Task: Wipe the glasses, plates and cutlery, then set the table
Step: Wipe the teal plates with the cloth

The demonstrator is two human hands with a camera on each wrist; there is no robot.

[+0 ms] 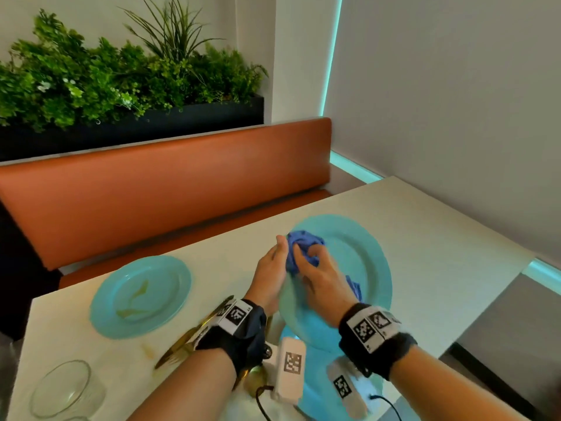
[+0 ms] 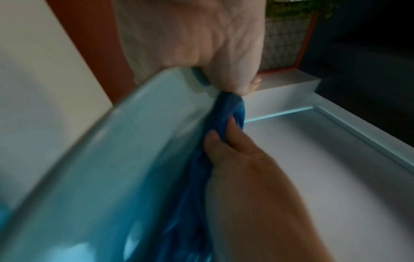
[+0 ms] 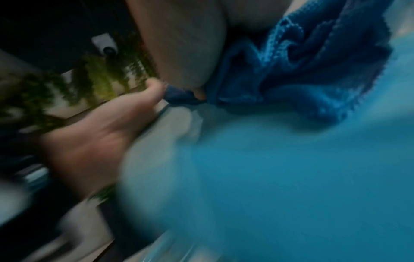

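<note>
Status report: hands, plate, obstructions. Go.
Left hand grips plate edge. Right hand presses blue cloth on it. Second plate dirty; cutlery, glass waiting.

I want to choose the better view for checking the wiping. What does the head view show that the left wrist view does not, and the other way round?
Only the head view shows the second plate lying on the table, the gold cutlery and the glass. Only the left wrist view shows the left hand gripping the plate's rim from close up. Both show the held plate, the blue cloth and the right hand pressing the cloth on it.
</note>
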